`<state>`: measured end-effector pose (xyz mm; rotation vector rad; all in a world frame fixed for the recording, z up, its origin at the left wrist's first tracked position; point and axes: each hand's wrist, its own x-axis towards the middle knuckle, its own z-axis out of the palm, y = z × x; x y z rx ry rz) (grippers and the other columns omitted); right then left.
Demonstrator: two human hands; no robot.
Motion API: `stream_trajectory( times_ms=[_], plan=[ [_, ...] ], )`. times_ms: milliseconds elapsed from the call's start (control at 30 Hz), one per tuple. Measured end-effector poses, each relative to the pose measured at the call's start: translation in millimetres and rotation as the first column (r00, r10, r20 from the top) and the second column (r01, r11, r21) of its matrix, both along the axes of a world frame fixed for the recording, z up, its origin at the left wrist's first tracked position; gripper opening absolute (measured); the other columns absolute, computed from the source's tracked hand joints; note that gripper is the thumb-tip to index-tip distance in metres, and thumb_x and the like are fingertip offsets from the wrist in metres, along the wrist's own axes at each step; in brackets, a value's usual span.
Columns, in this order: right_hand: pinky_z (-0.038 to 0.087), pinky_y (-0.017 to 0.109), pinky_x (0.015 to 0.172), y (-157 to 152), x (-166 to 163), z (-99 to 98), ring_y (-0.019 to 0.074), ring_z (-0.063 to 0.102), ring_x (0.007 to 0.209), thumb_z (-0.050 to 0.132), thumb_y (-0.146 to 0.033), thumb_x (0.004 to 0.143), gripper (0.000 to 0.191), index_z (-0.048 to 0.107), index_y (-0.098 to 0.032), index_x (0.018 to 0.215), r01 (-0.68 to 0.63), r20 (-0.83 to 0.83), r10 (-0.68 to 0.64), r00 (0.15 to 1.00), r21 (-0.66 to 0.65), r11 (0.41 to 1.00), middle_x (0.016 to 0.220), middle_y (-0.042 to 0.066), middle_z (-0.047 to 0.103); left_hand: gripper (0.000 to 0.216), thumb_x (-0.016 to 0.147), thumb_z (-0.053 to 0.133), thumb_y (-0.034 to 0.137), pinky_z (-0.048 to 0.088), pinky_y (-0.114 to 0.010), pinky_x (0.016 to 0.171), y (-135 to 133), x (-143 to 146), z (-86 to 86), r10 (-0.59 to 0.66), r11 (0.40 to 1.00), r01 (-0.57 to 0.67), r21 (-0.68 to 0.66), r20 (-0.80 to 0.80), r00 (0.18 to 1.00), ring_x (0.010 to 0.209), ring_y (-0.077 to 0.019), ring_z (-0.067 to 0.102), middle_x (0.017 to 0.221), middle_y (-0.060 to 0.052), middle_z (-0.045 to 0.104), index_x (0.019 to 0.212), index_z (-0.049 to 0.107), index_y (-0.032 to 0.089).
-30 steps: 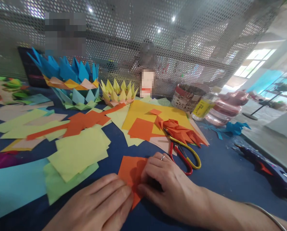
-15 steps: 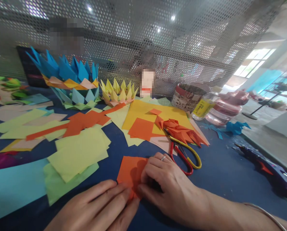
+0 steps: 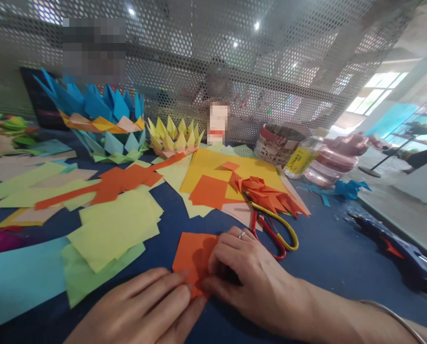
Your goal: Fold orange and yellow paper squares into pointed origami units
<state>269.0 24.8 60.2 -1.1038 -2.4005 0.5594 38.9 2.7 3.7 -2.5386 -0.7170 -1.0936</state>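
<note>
A square of orange paper (image 3: 190, 255) lies on the blue tabletop in front of me, its near corner partly folded and covered by my fingers. My left hand (image 3: 145, 306) has its fingers close together over the paper's near left edge, the thumb at the near corner. Curled with thumb and index finger pinching the right side of the same sheet is my right hand (image 3: 245, 277), a ring on one finger. Just beyond that hand rest scissors (image 3: 283, 234) with red and yellow handles, their blades partly under folded orange paper pieces (image 3: 267, 191).
Yellow-green sheets (image 3: 116, 229) and a light blue sheet (image 3: 23, 279) lie at left. Blue (image 3: 102, 102) and yellow (image 3: 176, 134) folded-paper crowns stand behind. A tape roll (image 3: 276, 143), bottle (image 3: 301, 157) and pink jug (image 3: 337, 160) stand back right; a glue gun (image 3: 396, 248) lies right.
The view has shifted very slightly. Both hands keep almost the same place on the orange paper, with hardly any finger movement.
</note>
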Motion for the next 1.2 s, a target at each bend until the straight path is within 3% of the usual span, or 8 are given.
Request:
stream_trajectory(
  times_ms=[267, 400, 433, 633, 867, 1033, 1200],
  plan=[
    [0.042, 0.028, 0.075, 1, -1, 6.8, 0.0155, 0.058, 0.079, 0.093, -0.016, 0.080, 0.035, 0.059, -0.019, 0.082, 0.029, -0.019, -0.030, 0.999, -0.065, 0.997, 0.082, -0.003, 0.065, 0.042, 0.114, 0.039, 0.019, 0.034, -0.027, 0.121, 1, 1, 0.7, -0.020, 1.000, 0.020, -0.015, 0.022, 1.000, 0.093, -0.0137, 0.067, 0.089, 0.006, 0.079, 0.098, 0.078, 0.026],
    [0.045, 0.029, 0.079, 2, 1, 13.6, 0.0173, 0.061, 0.086, 0.093, -0.013, 0.080, 0.035, 0.060, -0.019, 0.089, 0.060, 0.030, -0.057, 0.998, -0.111, 0.992, 0.089, -0.001, 0.066, 0.050, 0.115, 0.036, 0.033, 0.034, -0.028, 0.122, -1, 5, -6.2, -0.020, 0.999, 0.022, -0.043, 0.050, 0.999, 0.093, -0.0148, 0.068, 0.089, 0.004, 0.079, 0.091, 0.079, 0.023],
    [0.046, 0.029, 0.080, 3, 2, 15.2, 0.0175, 0.061, 0.087, 0.093, -0.013, 0.080, 0.036, 0.059, -0.019, 0.090, 0.062, 0.039, -0.058, 0.998, -0.115, 0.991, 0.091, 0.000, 0.066, 0.054, 0.116, 0.034, 0.033, 0.032, -0.030, 0.125, -2, 5, -8.3, -0.007, 1.000, 0.008, 0.000, 0.117, 0.993, 0.090, -0.0153, 0.068, 0.086, 0.003, 0.077, 0.086, 0.077, 0.021],
    [0.046, 0.030, 0.082, 3, 5, 19.0, 0.0185, 0.062, 0.090, 0.090, -0.013, 0.082, 0.034, 0.059, -0.019, 0.093, 0.057, 0.081, -0.046, 0.996, -0.146, 0.988, 0.096, 0.001, 0.067, 0.046, 0.108, 0.034, 0.008, 0.029, -0.031, 0.130, -4, 2, -15.2, -0.030, 0.997, 0.025, 0.069, 0.065, 0.997, 0.094, -0.0144, 0.071, 0.088, 0.003, 0.076, 0.089, 0.074, 0.019],
    [0.045, 0.034, 0.083, -2, -5, 12.6, 0.0201, 0.059, 0.087, 0.095, -0.033, 0.081, 0.039, 0.060, -0.019, 0.090, 0.130, 0.092, -0.118, 0.989, -0.140, 0.982, 0.093, 0.001, 0.065, 0.041, 0.107, 0.041, 0.007, 0.031, -0.028, 0.130, -6, -7, -17.6, -0.011, 0.997, 0.009, 0.074, 0.031, 0.999, 0.102, -0.0107, 0.075, 0.101, 0.003, 0.078, 0.102, 0.079, 0.021],
    [0.047, 0.033, 0.086, 4, -1, 17.3, 0.0211, 0.062, 0.096, 0.095, -0.021, 0.080, 0.037, 0.061, -0.020, 0.093, 0.103, 0.075, -0.090, 0.993, -0.203, 0.974, 0.097, 0.002, 0.068, 0.044, 0.105, 0.038, 0.004, 0.029, -0.030, 0.132, -3, -9, -19.5, -0.019, 0.997, 0.017, 0.081, 0.029, 0.999, 0.102, -0.0114, 0.076, 0.100, 0.003, 0.078, 0.102, 0.078, 0.020],
    [0.049, 0.031, 0.086, 8, 5, 22.4, 0.0197, 0.065, 0.095, 0.082, -0.005, 0.084, 0.026, 0.062, -0.019, 0.095, 0.067, 0.069, -0.052, 0.996, -0.239, 0.969, 0.100, 0.003, 0.070, 0.042, 0.105, 0.040, 0.010, 0.052, -0.030, 0.111, -5, -13, -17.9, 0.032, 0.999, -0.032, -0.002, -0.010, 0.999, 0.100, -0.0164, 0.077, 0.104, 0.003, 0.078, 0.110, 0.078, 0.027]
  ],
)
